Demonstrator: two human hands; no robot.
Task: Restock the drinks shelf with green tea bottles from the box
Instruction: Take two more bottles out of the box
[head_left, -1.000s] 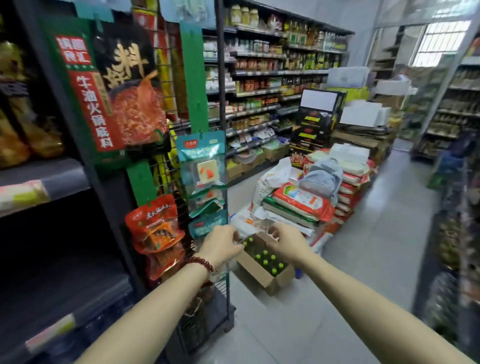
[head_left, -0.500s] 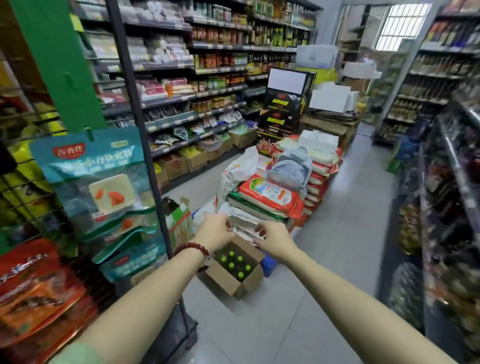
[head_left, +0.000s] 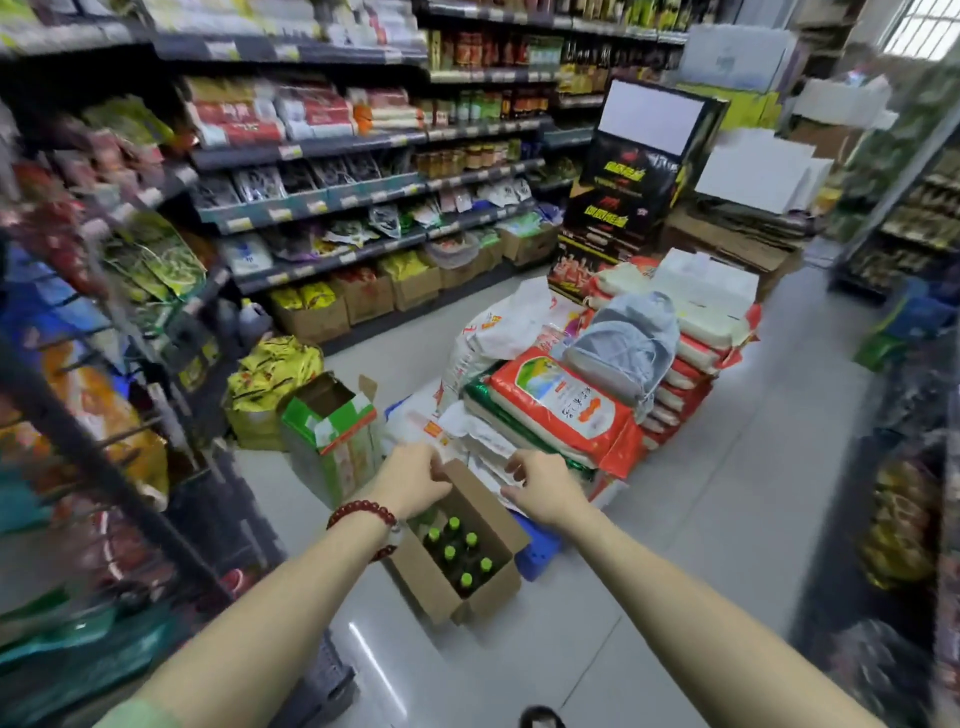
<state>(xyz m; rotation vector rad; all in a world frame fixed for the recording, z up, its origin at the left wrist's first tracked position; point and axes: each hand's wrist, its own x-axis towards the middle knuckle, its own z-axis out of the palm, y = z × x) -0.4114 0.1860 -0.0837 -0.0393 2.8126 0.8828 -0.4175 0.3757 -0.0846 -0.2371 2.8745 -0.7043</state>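
Whereas half a second ago the hanging snack packets filled the near left and the box sat small beneath the hands, the view has now swung past that rack: the open cardboard box (head_left: 457, 582) lies closer and larger on the grey floor (head_left: 701, 545), and a green-and-white carton (head_left: 332, 431) with its top flaps up, earlier half hidden behind the rack post, stands in plain sight just left of it.

On the left, the shelving (head_left: 311, 150) runs back along the aisle, stocked with packets and jars, blurred at the near edge. The left hand (head_left: 413, 480), with a dark red bead bracelet (head_left: 363, 514) at the wrist, reaches forward on a straight forearm; its fingers are curled in loosely and appear to touch the raised far flap of the box, though whether they pinch it I cannot tell.

Inside the box stand the green tea bottles (head_left: 460, 551), upright, their bright green caps showing in a cluster toward the near right corner.

The right hand (head_left: 540, 488) is stretched out level with the left, palm down, fingers bent and slightly spread, holding nothing. It hovers over the white sacks just beyond the box's far right edge. Behind it rises a stack of rice bags (head_left: 566, 410), with a grey cloth bag (head_left: 623, 348) resting on top. A blue object (head_left: 540, 551) pokes out on the floor beside the box's right wall.
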